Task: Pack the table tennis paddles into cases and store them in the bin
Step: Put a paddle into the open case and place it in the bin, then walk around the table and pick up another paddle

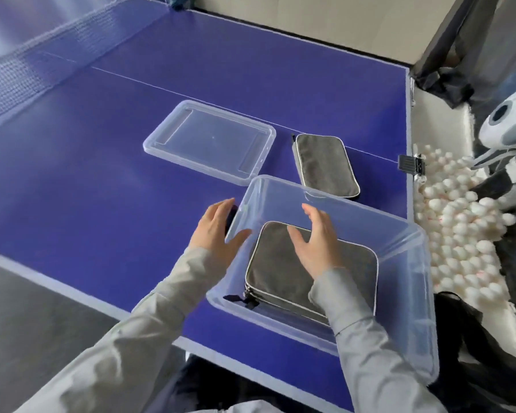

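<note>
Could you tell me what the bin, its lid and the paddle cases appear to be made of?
The bin and lid look like clear, glossy plastic: the blue table shows through both. The case in the bin and the case on the table look like grey matte fabric with pale piping, probably woven cloth.

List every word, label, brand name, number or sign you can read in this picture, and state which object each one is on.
None can be read.
Grey case in the bin: no print visible.
Grey case on the table: no print visible.
Clear bin and its lid: no label visible.
White balls beside the table: faint red marks, too small and blurred to read.
Blue table: only white lines, no text.
</note>
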Available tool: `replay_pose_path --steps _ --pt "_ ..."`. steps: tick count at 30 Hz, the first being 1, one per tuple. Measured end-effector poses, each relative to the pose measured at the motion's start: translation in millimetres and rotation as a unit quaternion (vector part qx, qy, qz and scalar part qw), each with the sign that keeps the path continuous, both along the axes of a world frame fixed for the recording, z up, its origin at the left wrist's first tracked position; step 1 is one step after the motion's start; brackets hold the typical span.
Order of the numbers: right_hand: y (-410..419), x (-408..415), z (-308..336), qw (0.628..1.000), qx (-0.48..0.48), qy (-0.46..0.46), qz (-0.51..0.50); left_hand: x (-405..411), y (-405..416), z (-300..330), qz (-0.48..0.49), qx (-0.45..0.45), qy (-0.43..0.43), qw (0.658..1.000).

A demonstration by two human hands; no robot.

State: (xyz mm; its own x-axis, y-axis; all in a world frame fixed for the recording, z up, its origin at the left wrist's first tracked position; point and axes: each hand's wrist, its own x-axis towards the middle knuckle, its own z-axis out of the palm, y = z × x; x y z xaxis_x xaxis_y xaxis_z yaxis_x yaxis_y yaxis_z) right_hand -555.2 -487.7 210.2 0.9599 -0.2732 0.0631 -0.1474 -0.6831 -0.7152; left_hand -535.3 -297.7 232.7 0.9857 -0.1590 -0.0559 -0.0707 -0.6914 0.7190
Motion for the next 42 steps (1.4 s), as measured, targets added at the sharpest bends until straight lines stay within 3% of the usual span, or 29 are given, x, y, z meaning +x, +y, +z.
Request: replay_pose_path --steps 5,11,15,19,23,28,39,42 --pt "78 25 4 0.991 -0.034 -0.02 0.13 -8 76 -12 0.095 0.016 -0.013 0.995" --pt "190 28 -4 0.957 -0.109 0.011 0.27 -38 185 -54 0.17 0.053 0.08 0.981" --pt "277 17 -26 0.916 -0.142 0.091 0.364 -71 263 -85 0.198 0.067 0.156 0.965" --pt "367 -2 -63 0.843 -0.207 0.21 0.45 -114 347 -121 0.251 0.06 0.221 0.94" --pt "433 -26 -103 0.766 -0.285 0.294 0.495 -170 424 -155 0.303 0.067 0.301 0.902" --pt "487 -36 -128 0.694 -0.361 0.324 0.532 -241 487 -181 0.358 0.06 0.376 0.853" --pt "604 -8 -150 0.627 -0.393 0.282 0.611 -267 535 -190 0.427 0.036 0.46 0.778" --pt "635 4 -160 0.626 -0.373 0.287 0.622 -261 555 -192 0.454 0.008 0.47 0.756"
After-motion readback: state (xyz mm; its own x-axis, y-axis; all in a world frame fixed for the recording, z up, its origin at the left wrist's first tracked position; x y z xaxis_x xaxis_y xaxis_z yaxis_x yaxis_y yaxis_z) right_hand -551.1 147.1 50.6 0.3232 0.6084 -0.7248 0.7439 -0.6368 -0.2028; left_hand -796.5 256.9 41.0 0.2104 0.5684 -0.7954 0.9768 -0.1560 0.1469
